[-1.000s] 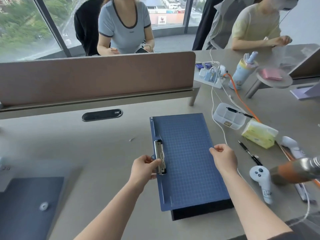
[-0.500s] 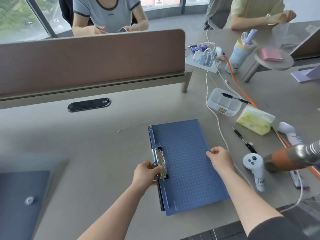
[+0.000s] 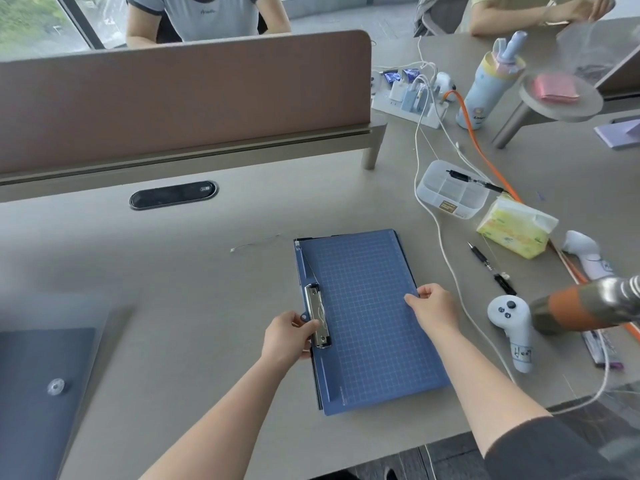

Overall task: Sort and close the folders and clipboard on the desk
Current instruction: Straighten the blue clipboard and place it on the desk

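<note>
A blue clipboard (image 3: 370,317) with a grid pattern lies flat on the grey desk (image 3: 194,289), its metal clip (image 3: 317,320) on the left edge. My left hand (image 3: 287,337) grips the clipboard's left edge at the clip. My right hand (image 3: 434,308) pinches its right edge. A dark edge shows under the clipboard along its left and far sides. A dark blue folder (image 3: 34,403) with a round button clasp lies at the desk's near left, partly cut off by the frame.
To the right lie a white cable (image 3: 446,258), a black pen (image 3: 490,268), two white controllers (image 3: 512,327), a tissue pack (image 3: 516,230), a clear organiser box (image 3: 450,192) and an orange-banded metal object (image 3: 585,310). A brown divider panel (image 3: 180,95) stands behind; people sit beyond it.
The clipboard has come down flat onto the desk, closer to the near edge. The dark layer that showed under its front edge is now hidden. Both hands keep their grips.
</note>
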`<state>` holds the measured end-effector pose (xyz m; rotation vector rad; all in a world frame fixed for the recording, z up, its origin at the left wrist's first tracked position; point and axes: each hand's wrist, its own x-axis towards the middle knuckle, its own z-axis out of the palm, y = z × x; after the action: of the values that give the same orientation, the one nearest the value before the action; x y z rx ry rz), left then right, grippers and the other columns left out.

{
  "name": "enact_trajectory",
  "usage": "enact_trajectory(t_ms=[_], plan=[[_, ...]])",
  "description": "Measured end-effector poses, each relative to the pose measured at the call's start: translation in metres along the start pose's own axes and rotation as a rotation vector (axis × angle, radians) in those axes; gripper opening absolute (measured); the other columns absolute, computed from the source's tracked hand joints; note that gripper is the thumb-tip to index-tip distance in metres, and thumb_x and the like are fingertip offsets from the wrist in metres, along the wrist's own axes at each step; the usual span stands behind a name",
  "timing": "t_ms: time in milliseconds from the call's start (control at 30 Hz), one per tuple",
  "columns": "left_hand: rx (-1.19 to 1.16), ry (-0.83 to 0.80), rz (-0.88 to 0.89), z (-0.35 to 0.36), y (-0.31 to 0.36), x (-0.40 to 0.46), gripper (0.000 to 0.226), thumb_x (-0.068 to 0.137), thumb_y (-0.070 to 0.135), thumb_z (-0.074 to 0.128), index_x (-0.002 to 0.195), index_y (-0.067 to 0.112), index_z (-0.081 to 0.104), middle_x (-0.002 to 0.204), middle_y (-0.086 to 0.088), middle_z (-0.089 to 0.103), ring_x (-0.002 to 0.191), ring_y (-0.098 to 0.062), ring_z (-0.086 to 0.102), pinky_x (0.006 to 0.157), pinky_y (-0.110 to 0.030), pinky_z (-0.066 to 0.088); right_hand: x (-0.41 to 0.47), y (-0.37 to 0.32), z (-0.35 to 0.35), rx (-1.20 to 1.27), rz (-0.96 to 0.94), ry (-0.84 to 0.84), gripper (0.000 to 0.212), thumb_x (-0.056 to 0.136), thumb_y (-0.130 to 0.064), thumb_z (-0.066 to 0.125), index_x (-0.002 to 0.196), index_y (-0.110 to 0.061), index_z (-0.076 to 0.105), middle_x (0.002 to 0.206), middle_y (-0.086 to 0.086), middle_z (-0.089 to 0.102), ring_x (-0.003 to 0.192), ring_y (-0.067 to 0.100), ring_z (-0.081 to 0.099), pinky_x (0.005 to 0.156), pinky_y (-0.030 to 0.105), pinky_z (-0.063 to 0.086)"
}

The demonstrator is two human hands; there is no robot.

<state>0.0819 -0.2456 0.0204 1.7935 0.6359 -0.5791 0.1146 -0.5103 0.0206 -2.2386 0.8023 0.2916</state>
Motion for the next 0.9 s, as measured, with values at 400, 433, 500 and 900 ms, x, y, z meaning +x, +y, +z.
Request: enact_trajectory(t_ms=[400, 433, 500, 900], plan=[[0.077, 0.007, 0.027, 0.0, 0.0, 0.006, 0.024, 0.088, 0.03, 0.069, 0.081, 0.012, 0.054, 0.074, -0.006, 0.064, 0.059, -0.02, 0.059, 0.057, -0.033, 0.058, 0.003, 0.004, 0.008, -0.042, 0.01, 0.018, 0.035, 0.089, -0.031, 0.067, 0.115, -0.009, 0.058, 0.115, 0.007, 0.06, 0.08, 0.018, 0.056, 0.061, 0.029, 0.042], [0.078, 0.006, 0.024, 0.0, 0.0, 0.006, 0.024, 0.088, 0.03, 0.069, 0.081, 0.012, 0.054, 0.074, -0.006, 0.064, 0.059, -0.02, 0.058, 0.057, -0.033, 0.058, 0.003, 0.005, 0.008, -0.04, 0.007, 0.016, 0.035, 0.09, -0.03, 0.067, 0.116, -0.009, 0.058, 0.115, 0.007, 0.06, 0.08, 0.018, 0.056, 0.06, 0.029, 0.042], [0.082, 0.004, 0.02, 0.0, 0.0, 0.006, 0.024, 0.088, 0.031, 0.068, 0.082, 0.013, 0.054, 0.075, -0.006, 0.064, 0.058, -0.02, 0.058, 0.057, -0.033, 0.057, 0.002, 0.005, 0.009, -0.043, 0.008, 0.02, 0.034, 0.09, -0.03, 0.066, 0.116, -0.01, 0.057, 0.115, 0.006, 0.058, 0.078, 0.017, 0.055, 0.059, 0.029, 0.042], [0.103, 0.004, 0.034, -0.004, -0.001, 0.006, 0.024, 0.09, 0.034, 0.065, 0.085, 0.01, 0.058, 0.076, -0.006, 0.068, 0.058, -0.018, 0.059, 0.057, -0.031, 0.054, -0.007, -0.008, 0.017, -0.061, -0.024, 0.078, 0.019, 0.092, -0.028, 0.062, 0.104, -0.016, 0.053, 0.11, 0.002, 0.052, 0.067, 0.011, 0.05, 0.052, 0.024, 0.039]])
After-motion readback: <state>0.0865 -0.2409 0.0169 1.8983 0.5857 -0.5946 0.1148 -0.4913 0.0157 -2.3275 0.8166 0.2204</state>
